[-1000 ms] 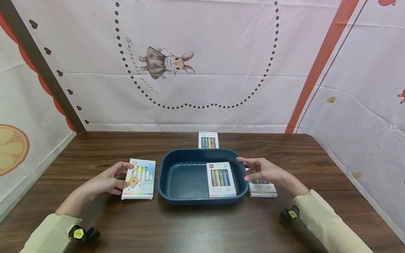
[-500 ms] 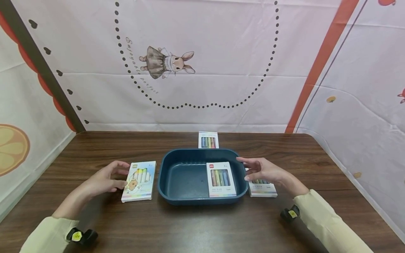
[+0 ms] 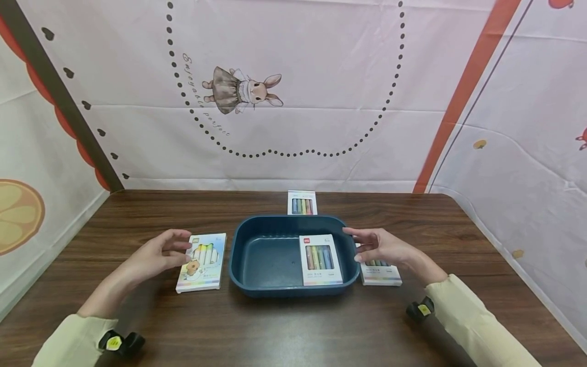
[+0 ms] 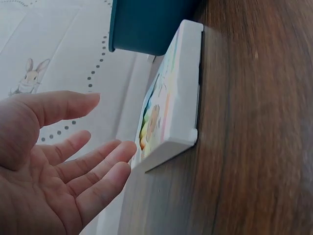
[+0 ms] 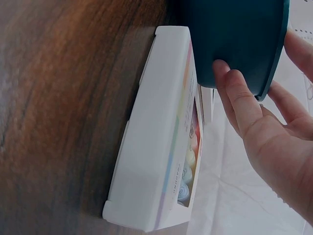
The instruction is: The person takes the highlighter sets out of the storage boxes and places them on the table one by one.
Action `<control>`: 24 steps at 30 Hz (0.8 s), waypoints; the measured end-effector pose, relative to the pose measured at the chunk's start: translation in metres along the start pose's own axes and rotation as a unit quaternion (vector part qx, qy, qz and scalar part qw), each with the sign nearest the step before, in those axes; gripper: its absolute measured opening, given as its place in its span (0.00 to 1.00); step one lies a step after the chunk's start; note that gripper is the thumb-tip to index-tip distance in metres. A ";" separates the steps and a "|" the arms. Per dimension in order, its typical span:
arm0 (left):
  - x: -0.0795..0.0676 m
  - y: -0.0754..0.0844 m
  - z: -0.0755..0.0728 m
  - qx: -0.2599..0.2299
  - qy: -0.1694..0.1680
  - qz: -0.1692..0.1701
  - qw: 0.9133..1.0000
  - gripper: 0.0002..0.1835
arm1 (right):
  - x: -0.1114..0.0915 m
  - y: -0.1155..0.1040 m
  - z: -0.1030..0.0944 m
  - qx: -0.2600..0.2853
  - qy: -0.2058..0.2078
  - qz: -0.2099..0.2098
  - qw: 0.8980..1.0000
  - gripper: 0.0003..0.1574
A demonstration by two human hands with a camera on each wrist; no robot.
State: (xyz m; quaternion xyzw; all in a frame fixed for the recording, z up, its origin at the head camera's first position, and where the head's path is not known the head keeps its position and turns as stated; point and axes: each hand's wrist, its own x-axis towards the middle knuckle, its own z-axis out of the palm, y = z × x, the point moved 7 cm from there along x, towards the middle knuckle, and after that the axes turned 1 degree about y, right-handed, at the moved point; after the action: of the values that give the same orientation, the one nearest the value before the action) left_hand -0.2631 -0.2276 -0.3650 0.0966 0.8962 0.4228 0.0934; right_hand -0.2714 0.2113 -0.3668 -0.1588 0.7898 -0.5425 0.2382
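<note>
Across the middle of the table [image 3: 293,326], the head view is showing a blue tub [image 3: 270,262] with the inner box [image 3: 321,259] lying in its right half. Left of the tub, the left box [image 3: 206,267] is lying apart from it on the wood. The left hand [image 3: 158,255] is hovering at that box's left edge, fingers loosely bent. The right hand [image 3: 385,247] is holding the tub's right end, partly covering the right box [image 3: 381,275], which is lying just beside the tub. The back box [image 3: 301,197] is showing behind the tub, before a cloth [image 3: 339,66] printed with a rabbit [image 3: 243,92].

From the left wrist, thumb and fingers are standing apart, slightly spread, and gripping nothing. One fingertip is overlapping the left box's corner; whether it is touching, I cannot tell.

From the right wrist, the thumb is resting at the tub's rim, and two fingers are lying close together against the outer wall. Below them, the right box is lying on the table.
</note>
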 end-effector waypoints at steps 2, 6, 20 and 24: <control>0.001 0.003 0.000 -0.004 0.005 0.006 1.000 0.33 | 0.000 0.000 0.000 0.001 0.001 0.001 1.000 0.45; 0.002 0.008 0.000 -0.021 0.011 0.015 1.000 0.33 | -0.001 0.000 0.000 -0.003 0.000 -0.001 1.000 0.45; 0.007 0.035 0.012 -0.098 0.008 0.050 0.994 0.33 | 0.001 0.000 0.000 0.015 -0.004 -0.006 1.000 0.44; 0.010 0.040 0.017 -0.108 0.006 0.056 0.993 0.32 | 0.001 0.000 0.000 0.017 -0.005 -0.006 1.000 0.44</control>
State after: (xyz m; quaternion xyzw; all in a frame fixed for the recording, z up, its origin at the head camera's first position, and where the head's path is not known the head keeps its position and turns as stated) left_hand -0.2648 -0.1877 -0.3449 0.1333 0.8392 0.5219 0.0746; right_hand -0.2722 0.2109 -0.3673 -0.1624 0.7783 -0.5564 0.2415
